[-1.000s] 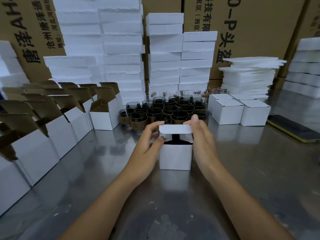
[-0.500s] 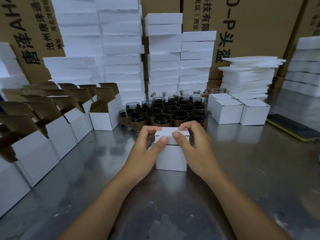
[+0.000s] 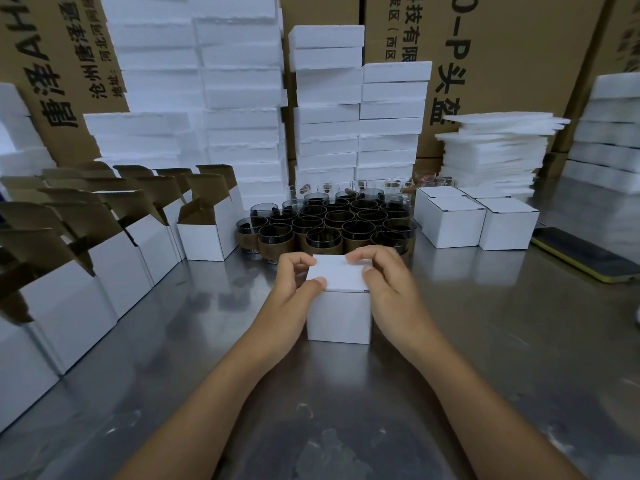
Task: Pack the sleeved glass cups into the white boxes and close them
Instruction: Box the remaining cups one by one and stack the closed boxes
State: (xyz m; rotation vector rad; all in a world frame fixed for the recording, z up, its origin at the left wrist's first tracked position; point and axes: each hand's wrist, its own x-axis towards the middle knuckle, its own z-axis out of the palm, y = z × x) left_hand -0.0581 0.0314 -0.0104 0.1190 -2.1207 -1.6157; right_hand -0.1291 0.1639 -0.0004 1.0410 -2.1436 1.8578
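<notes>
A small white box (image 3: 338, 315) stands on the steel table (image 3: 485, 341) in front of me, its lid folded down flat. My left hand (image 3: 294, 289) grips its left top edge, thumb on the lid and fingers curled over the far corner. My right hand (image 3: 388, 282) grips the right top edge in the same way. Whatever is inside the box is hidden. Behind it stands a cluster of several dark glass cups with brown sleeves (image 3: 329, 226).
Several open white boxes (image 3: 204, 233) with brown flaps up line the left side. Three closed white boxes (image 3: 481, 220) sit at the right, with a phone (image 3: 585, 254) beyond them. Foam slabs (image 3: 495, 150) and cardboard cartons (image 3: 502, 57) fill the back.
The lid went from raised and half open to pressed flat on the box. Both hands dropped onto the top edges.
</notes>
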